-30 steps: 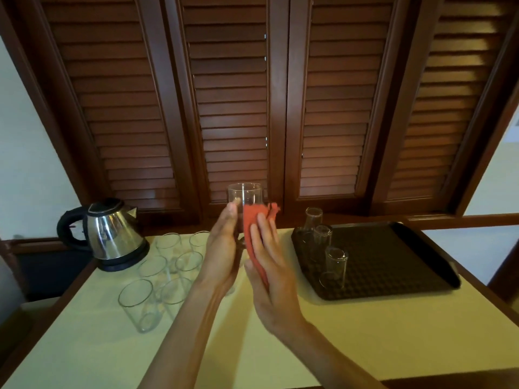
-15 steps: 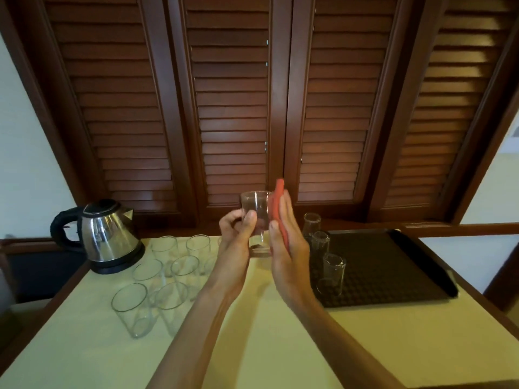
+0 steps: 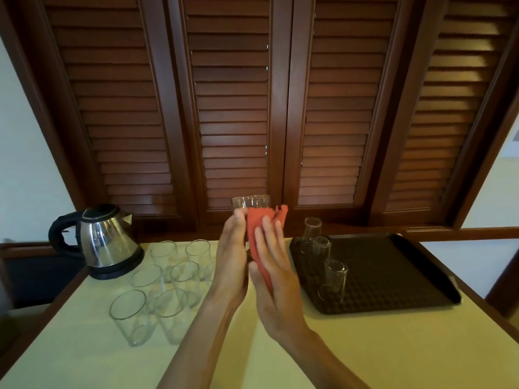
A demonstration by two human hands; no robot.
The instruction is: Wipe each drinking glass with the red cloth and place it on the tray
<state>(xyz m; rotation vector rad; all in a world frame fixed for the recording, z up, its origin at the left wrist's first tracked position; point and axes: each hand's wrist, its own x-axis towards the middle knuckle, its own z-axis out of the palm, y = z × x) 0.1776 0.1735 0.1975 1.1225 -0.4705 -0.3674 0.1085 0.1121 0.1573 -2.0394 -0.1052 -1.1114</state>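
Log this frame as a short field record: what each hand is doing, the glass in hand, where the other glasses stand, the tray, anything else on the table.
left hand: holds the raised glass, fingers along its side
right hand: presses the red cloth flat against the glass
glass in hand: upright, rim showing above the cloth
tray: dark, on the table's right side, three glasses upside down near its left edge
unwiped glasses: cluster standing mouth up, left of the hands
kettle: steel, far left corner
table: pale top
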